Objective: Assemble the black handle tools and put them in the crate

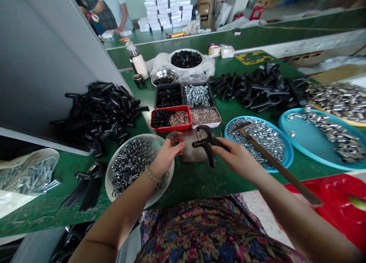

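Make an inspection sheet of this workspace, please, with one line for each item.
surface: green workbench, scuffed.
job's things: black plastic hand grip above a worn brown pad.
clutter: wooden-handled hammer lying across a blue tray of nuts; white plate of rings; piles of black plastic handles on both sides.
hands: left hand over the pad; right hand holding the grip.
cables: nothing seen.
surroundings: co-worker at another green bench; stacked white boxes behind.
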A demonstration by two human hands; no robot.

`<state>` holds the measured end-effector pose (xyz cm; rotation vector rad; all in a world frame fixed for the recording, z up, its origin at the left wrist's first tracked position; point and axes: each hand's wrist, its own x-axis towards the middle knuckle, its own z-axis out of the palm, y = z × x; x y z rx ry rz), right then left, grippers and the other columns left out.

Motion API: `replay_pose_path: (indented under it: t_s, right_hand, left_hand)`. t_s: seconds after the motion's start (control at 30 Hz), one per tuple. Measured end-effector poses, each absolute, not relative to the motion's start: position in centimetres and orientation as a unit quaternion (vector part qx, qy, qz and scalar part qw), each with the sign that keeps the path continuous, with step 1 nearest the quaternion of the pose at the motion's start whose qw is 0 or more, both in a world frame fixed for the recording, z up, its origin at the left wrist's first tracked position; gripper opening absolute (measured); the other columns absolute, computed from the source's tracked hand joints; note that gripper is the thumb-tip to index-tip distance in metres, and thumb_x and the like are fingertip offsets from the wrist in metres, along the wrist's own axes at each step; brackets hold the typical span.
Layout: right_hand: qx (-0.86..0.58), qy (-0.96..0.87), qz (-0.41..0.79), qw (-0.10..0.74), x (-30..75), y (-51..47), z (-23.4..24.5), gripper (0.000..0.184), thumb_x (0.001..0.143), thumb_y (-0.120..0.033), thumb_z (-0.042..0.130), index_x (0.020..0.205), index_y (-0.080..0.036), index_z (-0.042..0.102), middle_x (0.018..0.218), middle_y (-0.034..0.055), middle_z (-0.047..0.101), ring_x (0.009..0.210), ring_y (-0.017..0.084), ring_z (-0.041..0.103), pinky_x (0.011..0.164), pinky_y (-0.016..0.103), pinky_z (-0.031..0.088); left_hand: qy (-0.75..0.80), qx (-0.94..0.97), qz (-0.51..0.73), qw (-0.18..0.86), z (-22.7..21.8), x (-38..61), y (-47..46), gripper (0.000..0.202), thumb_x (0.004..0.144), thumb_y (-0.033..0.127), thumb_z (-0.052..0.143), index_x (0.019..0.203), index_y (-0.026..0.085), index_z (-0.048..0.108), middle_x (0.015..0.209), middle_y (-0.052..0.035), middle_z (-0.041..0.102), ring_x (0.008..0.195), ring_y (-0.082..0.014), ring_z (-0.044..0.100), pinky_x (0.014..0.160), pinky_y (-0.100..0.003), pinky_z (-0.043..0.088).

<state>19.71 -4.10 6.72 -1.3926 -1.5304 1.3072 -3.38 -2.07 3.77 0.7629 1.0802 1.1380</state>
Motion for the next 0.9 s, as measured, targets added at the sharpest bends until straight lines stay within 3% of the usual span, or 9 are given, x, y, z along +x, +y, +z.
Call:
replay_pose_path:
  t_s: [0.07,0.13,0.23,0.33,0.43,0.53,0.67,0.77,0.9]
  right_hand:
    - [-0.569,-0.697,0.312,0.306,20.2,-4.8,7.9,0.037,0.084,-0.043,0.058,0.116,-0.025,0.059,0.085,0.0061,0.069,0.062,0.019,0.063,0.052,0.027,0.046]
    - [-0.582,-0.747,0.221,0.234,20.3,-5.5,7.8,0.038,0.087,-0.040,0.053,0.121,-0.024,0.059,0.088,0.0089,0.071,0.071,0.025,0.068,0.059,0.032,0.049]
    - [-0.568,-0.777,0.235,0.138,19.1,-6.0,6.4,0.034,0.090,-0.037,0.047,0.118,-0.023,0.061,0.085,0.0083,0.073,0.074,0.027,0.070,0.063,0.035,0.051]
    - [-0.482,-0.795,0.311,0.197,16.0,-5.1,6.3,0.038,0.093,-0.037,0.046,0.128,-0.025,0.054,0.110,0.0078,0.070,0.097,0.025,0.068,0.080,0.036,0.053]
    - [-0.370,-0.833,0.352,0.214,12.9,-1.1,7.6,0.040,0.093,-0.035,0.049,0.132,-0.026,0.052,0.114,0.0055,0.068,0.098,0.019,0.067,0.082,0.031,0.053]
    - [-0.446,-0.845,0.203,0.215,12.7,6.7,8.6,0.025,0.091,-0.026,0.051,0.110,-0.020,0.067,0.096,0.0035,0.070,0.089,0.016,0.066,0.082,0.031,0.051]
    - [-0.467,-0.839,0.181,0.214,16.0,19.4,5.9,0.022,0.083,-0.011,0.052,0.067,-0.014,0.067,0.072,0.0071,0.064,0.089,0.024,0.064,0.086,0.051,0.044]
    - [-0.506,-0.835,0.115,0.183,18.0,27.5,1.4,0.033,0.085,-0.021,0.052,0.053,-0.020,0.063,0.052,0.0044,0.057,0.070,0.022,0.064,0.075,0.052,0.044]
    - [-0.436,-0.837,0.156,0.290,19.3,31.5,-1.8,0.040,0.083,-0.038,0.058,0.047,-0.020,0.062,0.062,0.0103,0.065,0.083,0.030,0.068,0.072,0.053,0.041]
  left_hand:
    - [0.511,0.385,0.503,0.581,3.9,-4.5,-2.8,0.034,0.070,0.021,0.075,0.101,0.020,0.060,0.088,0.0015,0.062,0.065,-0.0073,0.057,0.062,-0.020,0.048]
    - [0.523,0.397,0.463,0.595,3.2,-4.6,-4.3,0.025,0.074,0.027,0.072,0.096,0.018,0.062,0.087,-0.0019,0.065,0.072,-0.0122,0.061,0.073,-0.027,0.051]
    - [0.522,0.402,0.381,0.649,1.5,-2.2,-6.7,0.022,0.075,0.032,0.071,0.090,0.017,0.064,0.092,-0.0084,0.069,0.090,-0.0205,0.065,0.088,-0.035,0.049]
    - [0.510,0.419,0.434,0.613,1.3,0.2,-7.7,0.022,0.080,0.034,0.065,0.097,0.021,0.064,0.109,-0.0093,0.066,0.110,-0.0218,0.058,0.099,-0.034,0.043]
    - [0.579,0.437,0.498,0.475,3.6,-3.0,-7.2,0.027,0.087,0.039,0.053,0.107,0.022,0.061,0.111,-0.0074,0.065,0.110,-0.0204,0.057,0.097,-0.030,0.043]
    - [0.732,0.492,0.359,0.306,6.8,-12.9,-7.7,0.032,0.082,0.042,0.056,0.102,0.019,0.062,0.097,-0.0066,0.068,0.093,-0.0232,0.061,0.083,-0.031,0.048]
    - [0.879,0.448,0.090,0.133,9.6,-27.0,-12.9,0.035,0.083,0.047,0.048,0.090,0.017,0.065,0.079,-0.0061,0.068,0.077,-0.0239,0.063,0.069,-0.030,0.046]
    - [0.909,0.405,-0.022,0.099,9.1,-32.0,-16.7,0.040,0.084,0.049,0.045,0.085,0.015,0.066,0.078,-0.0103,0.069,0.077,-0.0250,0.064,0.066,-0.030,0.044]
    - [0.894,0.428,-0.052,0.122,6.5,-32.8,-17.3,0.039,0.086,0.046,0.044,0.088,0.013,0.066,0.084,-0.0138,0.070,0.078,-0.0245,0.064,0.068,-0.030,0.044]
